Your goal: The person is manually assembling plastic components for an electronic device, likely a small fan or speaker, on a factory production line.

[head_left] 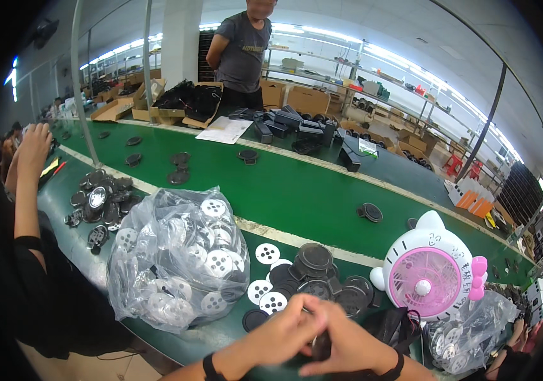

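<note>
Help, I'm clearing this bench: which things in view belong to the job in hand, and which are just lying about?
Likely part of the job:
dark piece between the left hand and right hand
round black parts
white discs with holes
clear bag of such discs

Apparently just lying about:
pink-and-white fan
white paper sheet

1. White plastic cat-shaped fan with a round pink grille: dark characters down its right side.
2. Dark grey short-sleeved T-shirt on a standing person: one line of lettering across the chest.
</note>
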A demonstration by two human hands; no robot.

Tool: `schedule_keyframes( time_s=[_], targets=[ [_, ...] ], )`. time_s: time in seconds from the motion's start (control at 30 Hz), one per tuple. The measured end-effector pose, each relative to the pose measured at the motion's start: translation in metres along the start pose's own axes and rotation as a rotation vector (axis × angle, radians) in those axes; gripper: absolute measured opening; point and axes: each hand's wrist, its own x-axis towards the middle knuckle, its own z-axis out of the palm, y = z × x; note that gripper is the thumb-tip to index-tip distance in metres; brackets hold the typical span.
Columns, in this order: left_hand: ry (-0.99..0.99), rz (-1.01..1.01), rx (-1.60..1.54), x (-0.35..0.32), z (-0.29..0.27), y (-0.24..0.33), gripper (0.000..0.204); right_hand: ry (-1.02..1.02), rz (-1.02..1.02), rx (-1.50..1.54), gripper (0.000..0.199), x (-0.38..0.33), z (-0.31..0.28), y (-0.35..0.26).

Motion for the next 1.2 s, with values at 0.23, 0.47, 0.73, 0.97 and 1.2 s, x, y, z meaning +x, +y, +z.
schedule_keyframes(
  time_s=[0.23,0.47,0.73,0.97,1.2],
  targets=[
    [0.349,0.167,1.187,0.041,-0.072,-0.003,0.029,0.390,0.195,1.101,0.104,-0.009,-0.004,0.050],
    [0.248,-0.026,1.461,0.038,-0.046,-0.010,0.040,-0.039,-0.022,0.195,0.069,-0.016,0.003,0.059],
    [0.258,-0.051,1.306,0.037,-0.053,-0.013,0.034,0.166,0.188,0.065,0.032,-0.019,0.004,0.055],
    [0.431,0.368,0.287,0.045,-0.066,-0.018,0.036,0.475,0.187,-0.227,0.043,-0.026,0.001,0.040],
    [0.347,0.273,0.198,0.032,0.009,-0.054,0.042,0.057,0.408,1.668,0.065,-0.007,0.017,0.042]
  ],
)
